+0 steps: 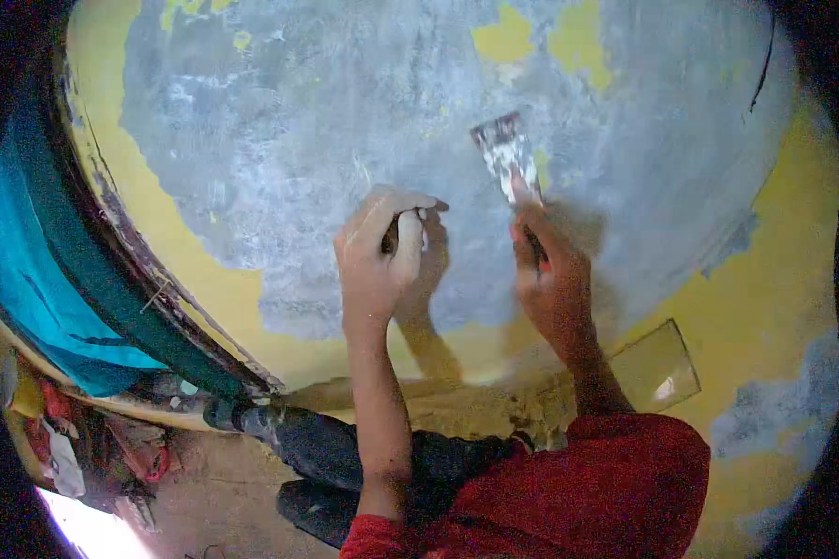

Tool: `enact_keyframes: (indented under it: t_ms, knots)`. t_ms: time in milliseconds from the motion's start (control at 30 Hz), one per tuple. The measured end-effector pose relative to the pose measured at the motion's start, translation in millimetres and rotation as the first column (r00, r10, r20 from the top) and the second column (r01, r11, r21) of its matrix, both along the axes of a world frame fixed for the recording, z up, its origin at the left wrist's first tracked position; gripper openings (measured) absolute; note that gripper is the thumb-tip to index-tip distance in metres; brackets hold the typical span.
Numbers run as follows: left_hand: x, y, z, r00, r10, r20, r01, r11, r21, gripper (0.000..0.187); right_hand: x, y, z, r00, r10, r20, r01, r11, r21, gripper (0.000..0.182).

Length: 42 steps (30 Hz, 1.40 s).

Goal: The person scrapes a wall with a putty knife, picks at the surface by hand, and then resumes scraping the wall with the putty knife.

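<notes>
My right hand (557, 270) is wrapped around the handle of a putty knife (508, 156), whose blade points up toward the wall. White filler is smeared over the blade, and the handle shows a bit of red. To the left, my left hand (379, 247) is curled closed near the wall, with whitish dust or filler on its fingers. What it holds, if anything, is hidden; a small dark bit shows at the fingertips. Both hands are in front of a wall (280, 168) covered in a grey-white coat with yellow patches and a yellow border.
Blue-green cloth (61, 270) hangs along a dark, rough edge on the left. At lower left, assorted red and white items (65, 456) lie by the brown floor (219, 494). A rectangular panel (657, 363) is low on the right.
</notes>
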<state>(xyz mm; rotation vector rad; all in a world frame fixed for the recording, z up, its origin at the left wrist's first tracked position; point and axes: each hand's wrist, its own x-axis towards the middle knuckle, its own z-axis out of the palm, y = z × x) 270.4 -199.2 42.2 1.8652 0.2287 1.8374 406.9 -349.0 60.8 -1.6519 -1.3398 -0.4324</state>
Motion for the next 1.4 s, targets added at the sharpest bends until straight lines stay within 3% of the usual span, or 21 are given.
enact_keyframes:
  t_ms: [33,100,200,267,400,500,600,700,800,900,1033,1100,1167,1233,1300,1333,1400]
  knots:
    - [0,1,0,1.0,0.004,0.01,-0.004,1.0,-0.007,0.02,5,4,-4,1.0,0.0,0.001,0.0,1.0,-0.003,0.019]
    - [2,-7,-4,1.0,-0.014,0.008,0.014,0.999,-0.033,0.02,22,7,-17,0.952,-0.108,0.287,0.082,0.991,0.103,0.039]
    - [4,-13,-1,1.0,-0.009,-0.022,0.009,1.0,-0.024,0.019,13,5,5,0.97,-0.056,0.235,0.052,0.998,0.026,0.038]
    - [7,-10,-1,1.0,-0.003,-0.007,0.004,0.998,0.068,0.019,20,5,0,0.977,-0.05,0.209,0.05,0.999,0.006,0.039]
    - [0,-6,-1,0.998,0.059,0.016,-0.06,0.994,0.088,0.019,13,-5,-13,0.985,-0.048,0.165,0.057,0.997,-0.051,0.042]
    - [-5,-4,0,0.997,0.075,0.002,-0.075,0.997,0.004,0.019,20,-2,-31,0.973,0.027,0.228,-0.043,0.997,0.064,0.045]
    - [-1,-7,0,0.999,0.014,0.04,-0.013,1.0,-0.011,0.019,20,-1,-23,0.976,-0.066,0.206,0.067,0.998,0.003,0.041]
    - [0,-10,-2,1.0,0.017,0.025,-0.017,1.0,-0.002,0.018,22,6,-3,0.986,-0.057,0.156,0.051,0.998,0.042,0.041]
    - [-6,-7,0,0.996,0.093,-0.006,-0.093,0.995,0.044,0.019,20,17,32,0.981,-0.123,0.147,0.126,0.992,-0.017,0.042]
    - [-10,-4,1,0.996,0.09,-0.024,-0.09,0.996,-0.001,0.02,12,27,66,0.962,-0.079,0.261,0.044,0.99,0.135,0.043]
    - [-7,0,1,0.998,0.045,0.041,-0.045,0.999,0.0,0.02,17,22,58,0.98,-0.019,0.199,-0.012,0.989,0.15,0.044]
    - [-6,3,3,0.999,0.028,0.041,-0.028,1.0,-0.005,0.019,17,11,40,0.991,-0.122,0.045,0.124,0.991,-0.054,0.044]
    - [-1,5,2,0.997,0.04,0.073,-0.045,0.997,0.06,0.019,19,7,39,0.992,-0.109,0.058,0.112,0.992,-0.051,0.043]
    - [-1,0,0,0.999,0.037,0.031,-0.038,0.999,0.018,0.019,20,4,39,0.991,-0.117,0.06,0.121,0.99,-0.071,0.043]
    - [2,-4,0,1.0,0.027,-0.004,-0.027,0.999,-0.02,0.019,24,17,51,0.977,-0.102,0.188,0.089,0.993,0.077,0.043]
    - [1,-4,-1,1.0,0.022,-0.017,-0.023,1.0,-0.016,0.019,24,19,55,0.977,-0.112,0.184,0.102,0.993,0.066,0.043]
    - [3,-8,1,0.999,0.025,-0.024,-0.025,1.0,-0.004,0.019,27,25,64,0.944,-0.064,0.324,0.003,0.983,0.186,0.042]
